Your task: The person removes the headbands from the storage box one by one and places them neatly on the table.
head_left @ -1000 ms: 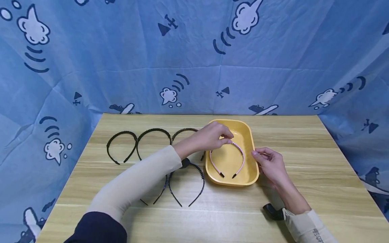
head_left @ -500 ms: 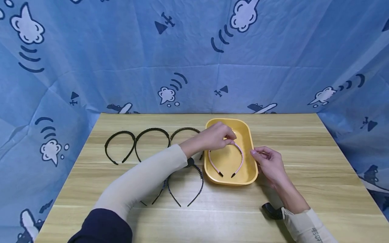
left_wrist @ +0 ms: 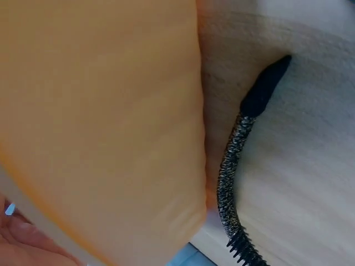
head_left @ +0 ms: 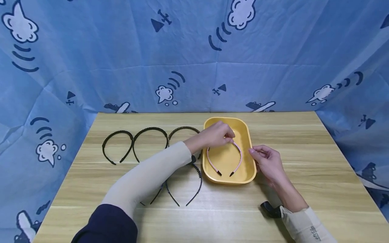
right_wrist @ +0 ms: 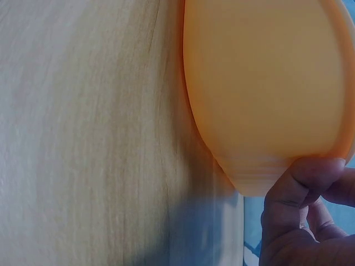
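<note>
In the head view my left hand point(head_left: 216, 135) reaches over the left rim of a yellow plastic basin point(head_left: 228, 165). Its thumb and fingers pinch the top of a pink headband point(head_left: 240, 160), whose black-tipped ends point toward me. Part of that band's arch is hidden behind the hand. On the other side, my right hand point(head_left: 268, 163) grips the basin's right rim between thumb and curled fingers. The right wrist view shows fingers point(right_wrist: 285, 202) against the basin's outer wall point(right_wrist: 266, 83). Close beside the basin in the left wrist view lies a dark, glittery headband point(left_wrist: 230, 172) with a black tip.
Several dark toothed headbands lie left of the basin, among them a black headband point(head_left: 104, 143) at far left, another black headband point(head_left: 150, 129) beside it, and a bluish headband point(head_left: 200, 179) in front. The wooden table point(head_left: 304, 162) ends at a blue printed cloth point(head_left: 194, 50).
The head view has shifted slightly. My left forearm has moved a little to the right, with the hand still at the pink headband. My right hand keeps its place on the rim.
</note>
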Available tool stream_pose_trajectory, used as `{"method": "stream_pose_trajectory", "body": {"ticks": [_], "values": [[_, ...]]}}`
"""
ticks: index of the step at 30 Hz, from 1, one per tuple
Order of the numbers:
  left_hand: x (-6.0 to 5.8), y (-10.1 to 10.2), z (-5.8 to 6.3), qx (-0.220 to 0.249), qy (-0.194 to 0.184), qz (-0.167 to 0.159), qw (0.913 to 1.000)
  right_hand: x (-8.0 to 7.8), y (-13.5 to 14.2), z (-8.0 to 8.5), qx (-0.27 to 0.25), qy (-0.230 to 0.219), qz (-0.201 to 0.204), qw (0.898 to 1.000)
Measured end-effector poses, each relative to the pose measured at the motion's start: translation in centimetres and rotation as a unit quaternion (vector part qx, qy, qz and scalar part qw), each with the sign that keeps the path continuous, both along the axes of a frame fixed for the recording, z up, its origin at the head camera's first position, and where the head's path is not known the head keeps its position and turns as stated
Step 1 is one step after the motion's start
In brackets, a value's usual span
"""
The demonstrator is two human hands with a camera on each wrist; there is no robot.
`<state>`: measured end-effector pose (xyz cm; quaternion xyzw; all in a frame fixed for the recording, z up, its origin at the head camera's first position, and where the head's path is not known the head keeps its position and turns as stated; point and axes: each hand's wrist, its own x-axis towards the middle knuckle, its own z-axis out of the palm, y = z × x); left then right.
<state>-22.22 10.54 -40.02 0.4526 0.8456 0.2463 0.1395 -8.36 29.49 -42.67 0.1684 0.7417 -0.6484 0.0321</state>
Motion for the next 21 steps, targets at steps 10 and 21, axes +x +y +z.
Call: {"method": "stream_pose_trajectory", "body": {"ticks": [10,21], "values": [[-0.7,0.9,-0.7,-0.022,-0.002,-0.019,0.9996,0.0,-0.2,0.2,-0.001,0.000,-0.003,1.000],[-1.2,1.8,-1.0,-0.059,0.038,-0.047,0.9964,0.0,-0.1,0.0,-0.016,0.001,-0.003,1.000]]}}
